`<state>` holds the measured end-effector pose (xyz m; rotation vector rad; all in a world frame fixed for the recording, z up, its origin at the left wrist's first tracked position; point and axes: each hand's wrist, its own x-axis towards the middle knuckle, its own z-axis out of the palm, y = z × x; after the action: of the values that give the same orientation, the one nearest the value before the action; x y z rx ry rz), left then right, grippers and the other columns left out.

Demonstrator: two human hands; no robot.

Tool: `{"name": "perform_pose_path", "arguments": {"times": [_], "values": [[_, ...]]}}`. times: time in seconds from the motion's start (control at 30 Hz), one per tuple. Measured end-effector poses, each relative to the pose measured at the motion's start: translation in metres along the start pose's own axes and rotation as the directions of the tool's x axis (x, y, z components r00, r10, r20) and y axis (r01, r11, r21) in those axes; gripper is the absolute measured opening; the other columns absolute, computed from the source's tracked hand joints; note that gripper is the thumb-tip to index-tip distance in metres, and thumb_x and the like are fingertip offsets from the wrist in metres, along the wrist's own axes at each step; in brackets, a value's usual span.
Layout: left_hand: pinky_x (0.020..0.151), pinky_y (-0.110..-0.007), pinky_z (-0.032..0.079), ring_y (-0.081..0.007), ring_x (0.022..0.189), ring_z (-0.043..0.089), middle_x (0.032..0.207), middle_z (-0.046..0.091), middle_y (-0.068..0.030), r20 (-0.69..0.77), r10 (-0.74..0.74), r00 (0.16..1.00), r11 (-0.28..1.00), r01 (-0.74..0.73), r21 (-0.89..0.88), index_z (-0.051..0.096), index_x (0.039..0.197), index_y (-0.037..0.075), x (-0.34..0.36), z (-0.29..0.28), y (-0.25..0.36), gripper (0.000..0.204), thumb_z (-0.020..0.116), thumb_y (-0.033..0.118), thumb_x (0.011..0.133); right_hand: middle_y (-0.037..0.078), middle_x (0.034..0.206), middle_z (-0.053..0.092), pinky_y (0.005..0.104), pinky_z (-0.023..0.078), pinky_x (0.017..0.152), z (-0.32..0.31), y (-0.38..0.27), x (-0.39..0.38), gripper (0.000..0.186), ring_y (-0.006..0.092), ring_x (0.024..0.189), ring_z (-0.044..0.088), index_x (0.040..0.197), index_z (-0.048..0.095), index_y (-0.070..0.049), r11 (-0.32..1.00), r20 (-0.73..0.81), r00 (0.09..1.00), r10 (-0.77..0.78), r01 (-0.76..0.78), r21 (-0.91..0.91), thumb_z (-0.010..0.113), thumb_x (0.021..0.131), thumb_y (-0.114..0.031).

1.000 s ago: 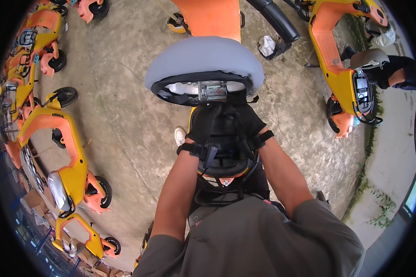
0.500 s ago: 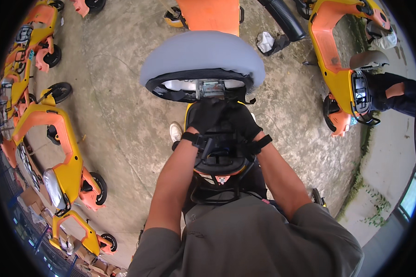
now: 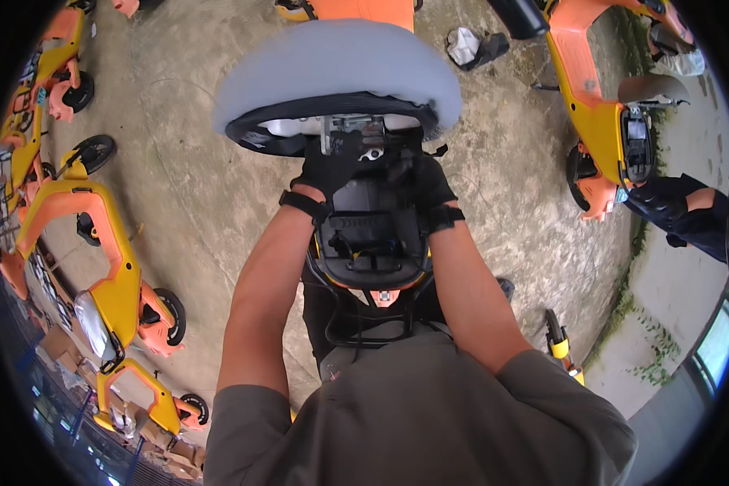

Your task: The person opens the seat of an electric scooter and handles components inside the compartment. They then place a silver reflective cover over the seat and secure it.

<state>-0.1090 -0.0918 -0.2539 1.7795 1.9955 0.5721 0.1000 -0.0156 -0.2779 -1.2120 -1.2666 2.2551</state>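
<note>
In front of me is a yellow and orange scooter with its grey-covered seat (image 3: 340, 69) tipped up, its black underside facing me. A metal hinge bracket (image 3: 352, 124) shows at the seat's lower edge. Just below the bracket is my left hand (image 3: 330, 166), in a black glove, with its fingers curled; what they hold, if anything, is hidden. A small silver metal piece with a round hole (image 3: 371, 154) shows between the hands. My right hand (image 3: 423, 174), also black-gloved, is beside it under the seat's right side, its fingers dark and smeared. Nearer me lies the open black storage compartment (image 3: 368, 223).
Several yellow and orange scooters (image 3: 109, 251) stand along the left, and another scooter (image 3: 595, 105) is at the right. A person in dark clothes (image 3: 688, 211) is beside that one. A black and white cloth bundle (image 3: 476, 49) lies on the concrete floor. Cardboard (image 3: 61, 348) is piled at lower left.
My hands, close together over the compartment before, have moved apart and up toward the bracket. The compartment and the silver piece now show between them. The view has shifted slightly.
</note>
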Motion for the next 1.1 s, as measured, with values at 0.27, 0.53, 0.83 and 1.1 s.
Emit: {"name": "perform_pose_path", "arguments": {"times": [0.27,0.53,0.83,1.1], "values": [[0.068,-0.045,0.049,-0.0347,0.081,0.063,0.082,0.065,-0.0154,0.078,-0.014,0.997,0.999,0.018,-0.049,0.062,0.095,0.006,0.003,-0.012,-0.019,0.018,0.054,0.019,0.085,0.008,0.075,0.067,0.0331,0.049,0.061,0.015,-0.043,-0.018,0.016,0.0228,0.071,0.065,0.080,0.067,-0.007,0.673,0.043,0.967,-0.253,0.207,-0.710,0.060,0.080,-0.021],[0.076,-0.047,0.048,-0.0376,0.085,0.061,0.088,0.063,-0.0207,0.272,-0.047,0.961,0.996,0.066,-0.062,0.063,0.092,0.002,0.029,-0.030,0.006,0.027,0.058,0.026,0.083,0.013,0.076,0.063,0.0396,0.050,0.065,0.083,0.056,-0.044,0.020,0.0306,0.071,0.063,0.087,0.061,-0.003,-0.048,0.468,0.744,-0.478,0.509,-0.859,0.057,0.079,-0.021],[0.081,-0.047,0.047,-0.0381,0.095,0.061,0.100,0.063,-0.0224,0.499,-0.110,0.860,0.959,0.224,-0.175,0.052,0.116,0.008,0.017,-0.051,0.002,0.043,0.060,0.034,0.084,0.018,0.075,0.063,0.0402,0.051,0.065,0.071,0.011,-0.012,0.016,0.0333,0.070,0.062,0.083,0.063,-0.002,-0.038,0.649,0.761,-0.018,0.648,-0.761,0.056,0.074,-0.013],[0.054,-0.043,0.050,-0.0300,0.070,0.066,0.081,0.067,-0.0137,0.093,0.108,0.990,0.978,-0.122,0.168,0.049,0.127,0.010,0.003,-0.021,-0.011,0.043,0.052,0.013,0.084,0.012,0.078,0.057,0.0384,0.046,0.078,0.030,-0.001,-0.030,0.010,0.0287,0.080,0.057,0.077,0.058,-0.005,0.590,0.615,0.773,-0.155,0.572,-0.569,0.059,0.072,-0.013]]}}
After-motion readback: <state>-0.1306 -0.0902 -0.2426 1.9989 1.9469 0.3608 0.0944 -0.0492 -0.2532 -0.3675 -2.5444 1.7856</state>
